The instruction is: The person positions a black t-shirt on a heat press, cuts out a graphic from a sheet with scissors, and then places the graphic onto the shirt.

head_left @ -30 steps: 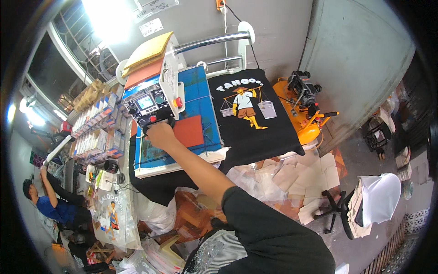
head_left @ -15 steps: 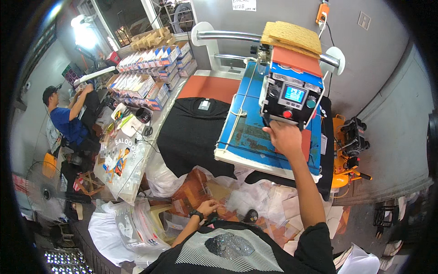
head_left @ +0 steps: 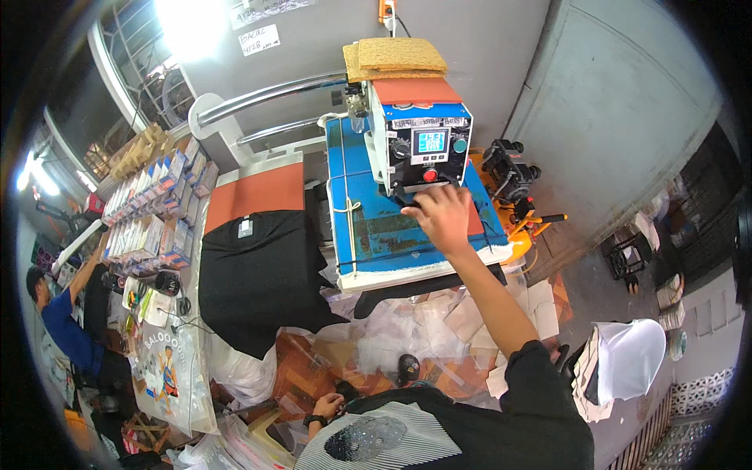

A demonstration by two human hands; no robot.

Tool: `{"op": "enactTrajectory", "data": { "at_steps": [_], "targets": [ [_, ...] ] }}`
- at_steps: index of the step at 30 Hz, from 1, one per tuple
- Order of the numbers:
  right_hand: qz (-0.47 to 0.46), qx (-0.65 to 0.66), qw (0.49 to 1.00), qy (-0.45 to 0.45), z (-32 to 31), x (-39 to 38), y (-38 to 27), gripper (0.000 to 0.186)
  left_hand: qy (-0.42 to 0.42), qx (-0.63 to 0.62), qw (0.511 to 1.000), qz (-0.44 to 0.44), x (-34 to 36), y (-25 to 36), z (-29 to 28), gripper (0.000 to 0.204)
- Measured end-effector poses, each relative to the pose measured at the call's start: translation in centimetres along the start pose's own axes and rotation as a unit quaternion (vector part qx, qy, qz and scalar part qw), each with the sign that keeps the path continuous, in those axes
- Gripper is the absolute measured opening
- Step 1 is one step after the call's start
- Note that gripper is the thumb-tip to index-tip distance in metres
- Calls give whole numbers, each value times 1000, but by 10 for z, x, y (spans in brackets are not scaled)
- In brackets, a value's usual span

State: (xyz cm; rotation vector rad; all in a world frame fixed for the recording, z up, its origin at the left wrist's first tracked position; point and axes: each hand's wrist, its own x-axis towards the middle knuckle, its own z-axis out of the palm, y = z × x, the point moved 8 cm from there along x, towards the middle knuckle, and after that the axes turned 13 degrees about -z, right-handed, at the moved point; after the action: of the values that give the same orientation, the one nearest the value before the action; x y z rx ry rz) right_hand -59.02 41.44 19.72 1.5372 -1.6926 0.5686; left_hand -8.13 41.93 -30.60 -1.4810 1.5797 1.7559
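My right hand [head_left: 441, 215] is at the black handle below the control box [head_left: 427, 145] of a heat press, fingers curled over it. The box sits above a blue upper platen [head_left: 368, 235] with cord tied round it and a red pad partly under my wrist. Black fabric shows beneath that platen. To the left, a black T-shirt [head_left: 258, 282] lies on a platen with a red pad [head_left: 254, 192] at its back. My left hand [head_left: 329, 406] is low by my body with fingers loosely curled; what it holds, if anything, is too small to make out.
A worker in blue [head_left: 66, 321] is at the left beside a worktable [head_left: 200, 403] with stacked boxes [head_left: 153, 219] and a printed film. An orange compressor [head_left: 517, 247] stands right of the press. A chair with white fabric [head_left: 627, 360] is lower right; loose sheets [head_left: 454, 329] cover the floor.
The blue platen and control box have moved right with my right hand, covering the printed shirt and uncovering the left black shirt. My left hand has appeared low in view. The camera view has swung.
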Motion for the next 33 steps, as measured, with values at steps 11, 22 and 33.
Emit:
{"op": "enactTrajectory", "data": {
  "at_steps": [11, 22, 33],
  "targets": [
    [312, -32, 939, -139, -12, -11, 46, 157, 83, -15, 996, -19, -16, -101, -82, 33],
    [260, -61, 952, -149, -2, 6, 49, 129, 90, -287, 946, -119, -67, -221, -113, 27],
    [21, 91, 974, -209, 357, 94, -239, 41, 373, -93, 876, 291, -162, 205, -276, 16]
  ]
}}
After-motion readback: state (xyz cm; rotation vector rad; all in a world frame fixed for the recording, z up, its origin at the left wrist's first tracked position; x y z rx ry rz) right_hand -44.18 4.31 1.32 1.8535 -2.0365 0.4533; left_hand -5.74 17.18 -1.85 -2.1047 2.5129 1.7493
